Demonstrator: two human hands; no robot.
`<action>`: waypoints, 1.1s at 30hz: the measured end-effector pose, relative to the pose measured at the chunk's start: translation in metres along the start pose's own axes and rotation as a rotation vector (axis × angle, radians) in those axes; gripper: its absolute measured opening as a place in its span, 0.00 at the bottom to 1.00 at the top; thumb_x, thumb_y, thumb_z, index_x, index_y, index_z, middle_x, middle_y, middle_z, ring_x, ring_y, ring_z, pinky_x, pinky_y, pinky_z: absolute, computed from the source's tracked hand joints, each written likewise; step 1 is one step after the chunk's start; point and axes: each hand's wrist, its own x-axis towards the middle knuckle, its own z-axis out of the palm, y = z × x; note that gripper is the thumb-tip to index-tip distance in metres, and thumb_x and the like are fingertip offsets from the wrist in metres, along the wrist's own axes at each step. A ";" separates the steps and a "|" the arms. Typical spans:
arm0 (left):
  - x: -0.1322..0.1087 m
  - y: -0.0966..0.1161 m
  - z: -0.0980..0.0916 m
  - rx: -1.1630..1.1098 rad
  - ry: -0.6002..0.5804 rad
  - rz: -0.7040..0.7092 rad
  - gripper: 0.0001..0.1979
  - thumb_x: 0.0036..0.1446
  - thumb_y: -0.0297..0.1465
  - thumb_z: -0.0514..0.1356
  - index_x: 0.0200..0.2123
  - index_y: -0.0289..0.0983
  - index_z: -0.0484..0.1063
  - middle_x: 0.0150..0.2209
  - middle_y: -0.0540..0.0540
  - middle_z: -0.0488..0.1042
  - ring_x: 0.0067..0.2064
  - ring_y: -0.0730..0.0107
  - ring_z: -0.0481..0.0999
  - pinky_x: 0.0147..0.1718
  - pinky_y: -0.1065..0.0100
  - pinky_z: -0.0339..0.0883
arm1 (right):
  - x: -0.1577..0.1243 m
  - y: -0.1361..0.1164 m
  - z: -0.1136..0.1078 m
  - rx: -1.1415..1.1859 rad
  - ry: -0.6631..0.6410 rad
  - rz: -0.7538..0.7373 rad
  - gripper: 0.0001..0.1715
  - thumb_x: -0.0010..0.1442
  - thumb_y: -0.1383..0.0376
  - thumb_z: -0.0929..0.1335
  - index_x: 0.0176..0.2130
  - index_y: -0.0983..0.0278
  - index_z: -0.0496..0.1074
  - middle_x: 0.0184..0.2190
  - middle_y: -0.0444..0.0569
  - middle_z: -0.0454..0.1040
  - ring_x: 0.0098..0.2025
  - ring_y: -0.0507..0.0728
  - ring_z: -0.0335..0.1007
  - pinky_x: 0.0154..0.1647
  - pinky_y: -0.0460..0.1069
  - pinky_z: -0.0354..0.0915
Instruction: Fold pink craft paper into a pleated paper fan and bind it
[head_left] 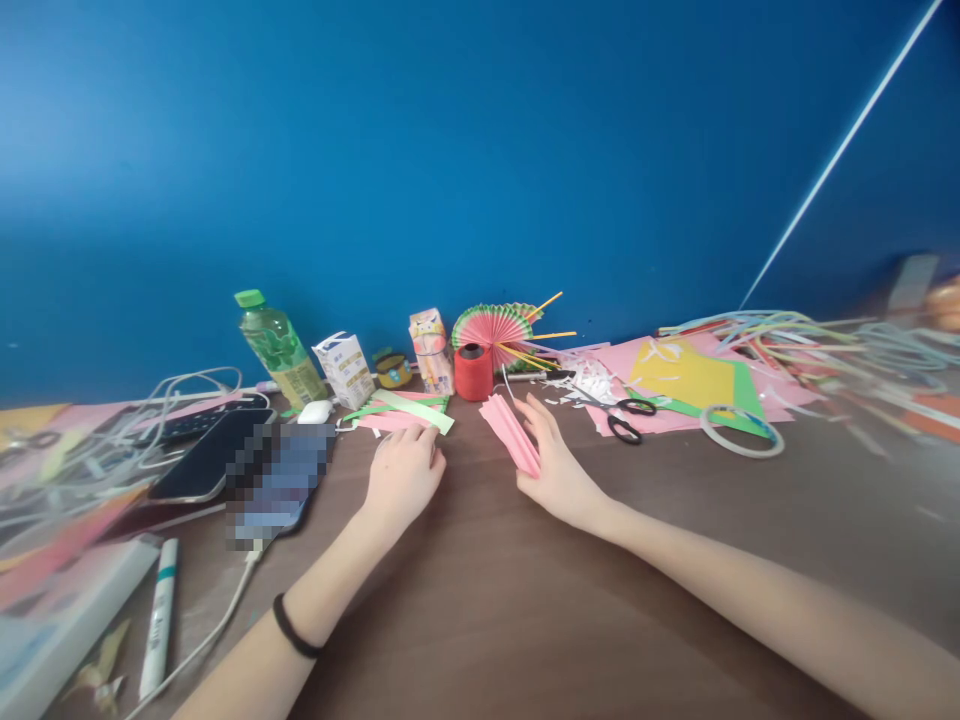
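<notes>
Near the left edge of the brown table (480, 600), one white marker (159, 620) lying near-to-far. Just right of it two phones, a dark phone (210, 455) and a blurred phone (277, 480), with white cables (172, 395) tangled beyond. Along the far blue wall, from left: one green-capped bottle (279, 350) leaning left, one white carton (343, 368), one small jar (393, 370), one pink carton (430, 350), one red thread spool (473, 372), one pink paper fan (495, 325) spread open behind the spool. In front of the cartons, a small heap of paper strips (409, 408), green and pink, the top green one running from far left to near right. Left hand (403, 478) knuckles up, one black band (294, 628) at the wrist, fingers bent with the tips on the near end of that green strip. Pinched or merely touched, cannot tell. Just right, at the middle of the table, one folded pink paper (510, 432), pleated, long axis from far left to near right, far end pointing toward the spool. Clasped in the right hand (559, 470): fingers stretched along its right side, near end tucked against the palm, thumb hidden. Hands near each other but apart. Farther right, one pair of black-handled scissors (626, 415) on pink sheets, one yellow sheet (686, 375), one tape ring (741, 430) lying flat, and a blurred spread of thin pale sticks (787, 330), too many to count.
</notes>
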 end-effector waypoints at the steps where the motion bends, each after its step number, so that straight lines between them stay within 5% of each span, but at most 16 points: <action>1: 0.001 0.000 0.001 -0.026 0.023 0.018 0.16 0.55 0.28 0.47 0.44 0.34 0.68 0.41 0.40 0.72 0.43 0.56 0.69 0.41 0.59 0.62 | 0.000 0.000 0.001 0.049 0.000 -0.010 0.50 0.43 0.78 0.61 0.60 0.53 0.41 0.63 0.48 0.34 0.63 0.61 0.40 0.59 0.60 0.52; 5: 0.001 0.005 0.001 -0.343 0.035 0.063 0.13 0.55 0.30 0.49 0.39 0.35 0.70 0.40 0.41 0.73 0.44 0.58 0.70 0.44 0.59 0.61 | -0.002 -0.009 0.002 0.276 -0.068 0.010 0.45 0.47 0.76 0.62 0.59 0.54 0.42 0.61 0.50 0.45 0.58 0.59 0.54 0.53 0.58 0.61; 9: -0.001 0.015 0.007 -1.038 -0.257 -0.069 0.14 0.54 0.35 0.53 0.42 0.35 0.67 0.40 0.43 0.73 0.39 0.63 0.74 0.40 0.62 0.66 | -0.006 -0.021 0.001 0.459 -0.136 0.038 0.41 0.49 0.74 0.62 0.57 0.53 0.44 0.59 0.51 0.49 0.46 0.55 0.66 0.38 0.51 0.71; 12: -0.002 0.021 0.011 -1.455 -0.386 -0.192 0.19 0.52 0.36 0.57 0.45 0.35 0.62 0.42 0.40 0.72 0.41 0.62 0.75 0.41 0.61 0.67 | -0.009 -0.023 0.001 0.502 -0.159 0.032 0.42 0.49 0.74 0.63 0.57 0.51 0.43 0.57 0.51 0.50 0.39 0.51 0.67 0.28 0.45 0.70; 16: -0.003 0.024 0.008 -1.743 -0.362 -0.327 0.21 0.47 0.32 0.63 0.45 0.37 0.61 0.42 0.41 0.72 0.41 0.64 0.75 0.40 0.63 0.68 | -0.010 -0.023 0.000 0.557 -0.183 0.024 0.42 0.49 0.73 0.63 0.57 0.49 0.42 0.50 0.50 0.53 0.34 0.50 0.67 0.16 0.40 0.64; 20: -0.003 0.023 0.004 -1.829 -0.334 -0.375 0.18 0.46 0.29 0.64 0.41 0.37 0.63 0.40 0.44 0.72 0.37 0.66 0.76 0.36 0.63 0.70 | -0.009 -0.023 -0.001 0.532 -0.199 -0.039 0.41 0.51 0.74 0.63 0.58 0.51 0.42 0.47 0.49 0.57 0.42 0.53 0.68 0.30 0.45 0.70; 24: -0.001 0.022 0.009 -1.913 -0.317 -0.365 0.16 0.47 0.27 0.63 0.39 0.37 0.62 0.38 0.46 0.73 0.38 0.68 0.76 0.41 0.63 0.69 | -0.008 -0.018 0.001 0.468 -0.175 -0.103 0.39 0.53 0.74 0.62 0.59 0.56 0.42 0.47 0.50 0.64 0.49 0.54 0.66 0.53 0.55 0.62; 33: 0.001 0.024 0.004 -1.972 -0.224 -0.479 0.10 0.50 0.23 0.59 0.39 0.33 0.67 0.39 0.43 0.75 0.36 0.69 0.76 0.46 0.62 0.66 | -0.007 -0.013 0.000 0.317 -0.149 -0.071 0.34 0.59 0.69 0.60 0.61 0.58 0.44 0.51 0.51 0.68 0.54 0.55 0.62 0.56 0.59 0.57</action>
